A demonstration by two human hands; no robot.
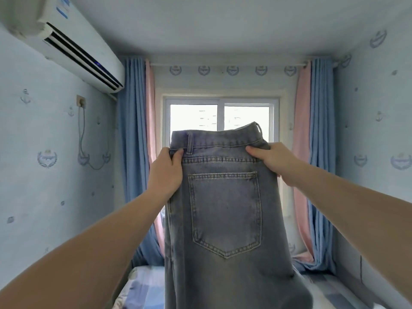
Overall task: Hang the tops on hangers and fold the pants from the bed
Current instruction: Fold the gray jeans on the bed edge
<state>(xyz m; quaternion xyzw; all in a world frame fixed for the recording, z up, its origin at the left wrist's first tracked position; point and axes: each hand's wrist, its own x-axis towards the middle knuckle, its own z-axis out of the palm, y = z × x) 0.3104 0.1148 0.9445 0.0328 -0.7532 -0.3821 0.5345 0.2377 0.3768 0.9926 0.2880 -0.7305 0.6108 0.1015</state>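
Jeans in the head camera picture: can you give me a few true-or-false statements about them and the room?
1. The left hand and the right hand both grip the jeans near the waistband. True.
2. A back pocket faces the camera. True.
3. The jeans lie flat on the mattress. False: they are held up above the bed.
4. Drawn drapes cover the glass. False: the curtains are pulled aside and the window shows.

Jeans [225,210]: faded grey-blue denim, tan stitching round pocket. Curtains [131,152]: blue outer panels, pink inner. Wallpaper [44,152]: pale blue, printed anchors and crests. Air conditioner [73,45]: white, black vent slots. Bedsheet [142,291]: blue-lilac-white patches.
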